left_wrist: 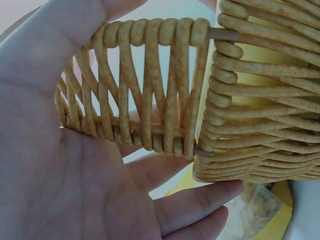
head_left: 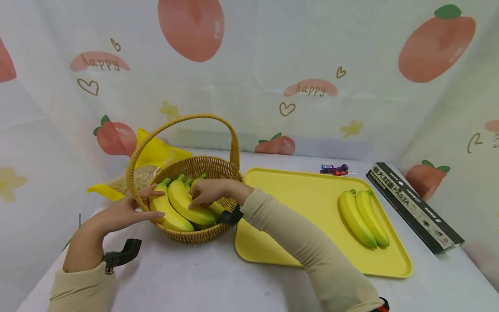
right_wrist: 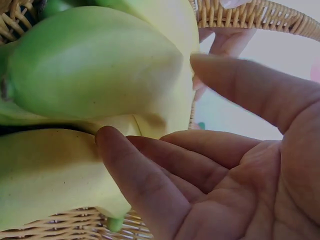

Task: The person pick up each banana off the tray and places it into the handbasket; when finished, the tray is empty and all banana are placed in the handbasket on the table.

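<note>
Head view has a wicker basket (head_left: 191,236) on the left side of the white worktop (head_left: 187,281), with several bananas (head_left: 181,199) piled inside. Left hand (head_left: 121,211) is at the left foot of the basket's arched handle (head_left: 206,116), and its grip is pretty loose: thumb and fingers lie fairly straight to either side of the handle, nothing clenched. Right hand (head_left: 212,190) reaches over the basket's right rim into the pile. That grip looks released too, fingers relaxed and not wrapped round any banana, tho even with the right wrist cam I can't tell if the fingertips are actually touching. Just right of the basket is a yellow tray (head_left: 296,195), with two more bananas (head_left: 355,219) side by side on its right half. Further right, a black pasta box (head_left: 415,208) lies at an angle, and some candies (head_left: 334,170) are just past the tray's far edge. Oh, and a yellow-and-clear bag (head_left: 156,151) sits behind the basket on the far left, partly hidden.
</note>
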Motion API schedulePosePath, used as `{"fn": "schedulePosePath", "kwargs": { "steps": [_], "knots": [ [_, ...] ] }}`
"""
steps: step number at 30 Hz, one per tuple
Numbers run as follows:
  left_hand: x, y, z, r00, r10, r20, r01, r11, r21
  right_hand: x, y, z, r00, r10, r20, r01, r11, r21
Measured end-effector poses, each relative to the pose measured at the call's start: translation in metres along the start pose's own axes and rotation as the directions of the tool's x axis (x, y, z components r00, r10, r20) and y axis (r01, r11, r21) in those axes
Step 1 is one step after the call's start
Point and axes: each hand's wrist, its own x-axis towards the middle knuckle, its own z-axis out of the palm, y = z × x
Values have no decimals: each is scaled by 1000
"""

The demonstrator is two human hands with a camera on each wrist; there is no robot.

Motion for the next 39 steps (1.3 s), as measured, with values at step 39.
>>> {"fn": "schedulePosePath", "kwargs": {
  "steps": [39],
  "knots": [
    [1, -3, 1, 1000, 13, -10, -13, 1000, 24, -141, 69, 10, 949, -50, -310, 68, 997, 47]
  ]
}}
